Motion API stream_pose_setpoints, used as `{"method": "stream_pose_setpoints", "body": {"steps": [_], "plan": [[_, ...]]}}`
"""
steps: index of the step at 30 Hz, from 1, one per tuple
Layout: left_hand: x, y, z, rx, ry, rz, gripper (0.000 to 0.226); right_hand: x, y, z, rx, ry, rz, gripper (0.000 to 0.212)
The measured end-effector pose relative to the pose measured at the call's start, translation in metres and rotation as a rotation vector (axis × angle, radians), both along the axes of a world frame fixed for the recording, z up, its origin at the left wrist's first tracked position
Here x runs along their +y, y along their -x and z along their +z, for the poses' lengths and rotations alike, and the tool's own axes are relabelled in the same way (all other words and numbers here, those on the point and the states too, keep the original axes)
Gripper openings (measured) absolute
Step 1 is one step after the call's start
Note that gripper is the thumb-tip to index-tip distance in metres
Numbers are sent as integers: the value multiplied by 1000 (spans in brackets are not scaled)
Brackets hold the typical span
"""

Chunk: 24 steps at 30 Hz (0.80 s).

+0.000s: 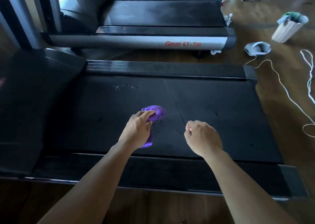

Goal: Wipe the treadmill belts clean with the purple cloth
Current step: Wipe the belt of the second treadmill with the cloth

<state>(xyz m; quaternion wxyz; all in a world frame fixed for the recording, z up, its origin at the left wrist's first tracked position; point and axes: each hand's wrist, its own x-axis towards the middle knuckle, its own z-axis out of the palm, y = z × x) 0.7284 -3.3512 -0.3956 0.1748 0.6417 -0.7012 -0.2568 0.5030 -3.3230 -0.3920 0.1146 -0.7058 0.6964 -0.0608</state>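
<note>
Only partway through the job, by the look of it: the wide black rubber treadmill belt [213, 104] filling the centre of the frame carries a pale dried streak [125, 86] toward its upper left and scattered dark spots [100, 119] at centre left, so much of its surface appears unwiped. Across the top of the frame, the silver-sided second treadmill [153, 41] shows a greyish, dusty-looking belt [162, 14] of its own, and nothing suggests it has been touched; that one looks to be left entirely. On the brown wooden floor [272, 80] at the right edge stand a white ribbed bin [286, 29] and a loose white cable [286, 94].

Reaching in from the bottom of the frame, the person's left grip [138, 130] is curled round the bunched purple cloth [158, 112], with the thumb on top. The cloth lies on the near belt at the frame's centre, one end poking out beyond the fingertips toward the upper right, the other trailing out beneath the heel of the hand. The right grip [202, 137] hovers just right of centre, apart from the cloth, its fingers loosely curled with nothing visible in them.
</note>
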Motion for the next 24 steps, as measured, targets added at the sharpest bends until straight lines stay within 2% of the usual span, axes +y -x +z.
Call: {"method": "stream_pose_setpoints", "body": {"steps": [8, 14, 18, 24], "plan": [[-38, -68, -139, 16, 60, 9, 38, -41, -60, -132, -7, 28, -8, 20], [-43, -115, -216, 28, 111, 37, 38, -47, -99, -199, -11, 56, -8, 19], [-39, -138, -239, 43, 136, 56, 38, -44, -121, -218, -17, 76, -20, 18], [-32, -165, -238, 69, 199, 45, 38, -31, -147, -215, -2, 129, -48, 19]]}}
